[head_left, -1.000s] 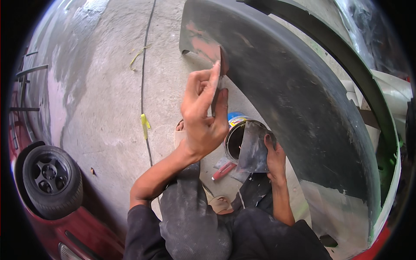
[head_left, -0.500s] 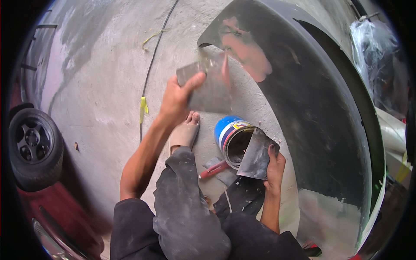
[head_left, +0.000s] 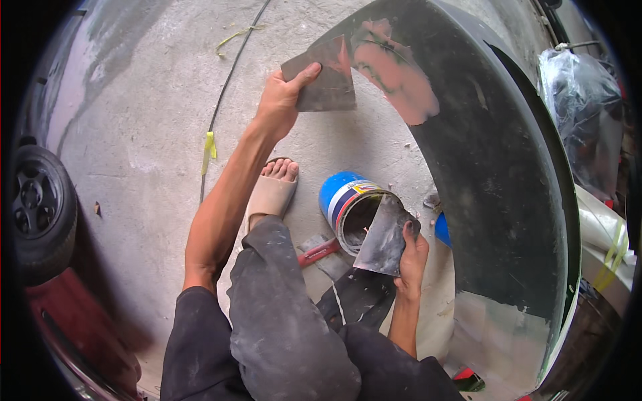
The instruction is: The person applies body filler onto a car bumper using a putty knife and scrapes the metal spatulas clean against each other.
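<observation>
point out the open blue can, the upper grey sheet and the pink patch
Blue can (head_left: 334, 189): head view, blue side wall
Upper grey sheet (head_left: 330, 87): head view, face
Pink patch (head_left: 415, 93): head view, lower part

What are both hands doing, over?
Left hand holding pink-smeared plate. Right hand holding grey plate, partly hiding blue tin. Pink patch on black panel.

1. Soft, fairly bright light spreads over the pale concrete floor (head_left: 160, 127) in front of me; I can't tell its source.
2. A blurry-edged shadow pools beside the wheel (head_left: 60, 214) and red bodywork (head_left: 83, 321), and the bucket (head_left: 338, 194) is dim inside.
3. White glare streaks the clear plastic sheeting (head_left: 578, 107).
4. The left hand (head_left: 279, 101) and right hand (head_left: 413, 252) look sharp; the outer edges bend, soften and sink into black.
</observation>
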Demonstrator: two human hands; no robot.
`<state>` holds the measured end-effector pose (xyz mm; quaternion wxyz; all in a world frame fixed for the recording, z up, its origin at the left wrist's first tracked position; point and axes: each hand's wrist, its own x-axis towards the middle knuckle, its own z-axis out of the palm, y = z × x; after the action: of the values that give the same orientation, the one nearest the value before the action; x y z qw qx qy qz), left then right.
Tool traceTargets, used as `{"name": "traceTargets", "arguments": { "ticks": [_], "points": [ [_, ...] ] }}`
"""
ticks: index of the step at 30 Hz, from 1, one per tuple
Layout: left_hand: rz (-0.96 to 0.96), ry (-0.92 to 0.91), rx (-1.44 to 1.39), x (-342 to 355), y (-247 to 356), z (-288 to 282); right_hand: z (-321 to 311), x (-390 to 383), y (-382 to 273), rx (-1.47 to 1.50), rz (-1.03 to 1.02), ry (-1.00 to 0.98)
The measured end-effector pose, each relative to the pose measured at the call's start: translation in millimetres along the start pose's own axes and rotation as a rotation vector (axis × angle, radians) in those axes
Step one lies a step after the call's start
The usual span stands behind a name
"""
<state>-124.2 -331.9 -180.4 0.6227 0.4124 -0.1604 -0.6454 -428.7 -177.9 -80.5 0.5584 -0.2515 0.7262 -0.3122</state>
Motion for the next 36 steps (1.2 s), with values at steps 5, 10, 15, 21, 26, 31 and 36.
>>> {"name": "traceTargets", "arguments": {
  "ticks": [5,10,15,21,26,31,36],
  "points": [
    [-0.136,-0.098,-0.389,5,-35,2,3,1,4,0.003,0.008,0.013],
    [-0.185,-0.16,-0.635,16,-61,6,2,-1,3,-0.003,-0.004,0.036],
    [-0.164,-0.224,-0.639,24,-73,2,-8,2,13,0.008,-0.026,0.055],
    [-0.145,-0.244,-0.646,33,-90,1,-10,0,14,-0.007,-0.015,0.069],
    [-0.129,-0.304,-0.632,31,-93,13,-19,5,27,0.004,-0.002,0.064],
    [-0.16,-0.379,-0.637,20,-88,25,-10,1,20,0.079,0.003,0.092],
    [-0.166,-0.46,-0.667,12,-90,37,-13,2,22,0.084,0.02,0.074]
  ]
}}
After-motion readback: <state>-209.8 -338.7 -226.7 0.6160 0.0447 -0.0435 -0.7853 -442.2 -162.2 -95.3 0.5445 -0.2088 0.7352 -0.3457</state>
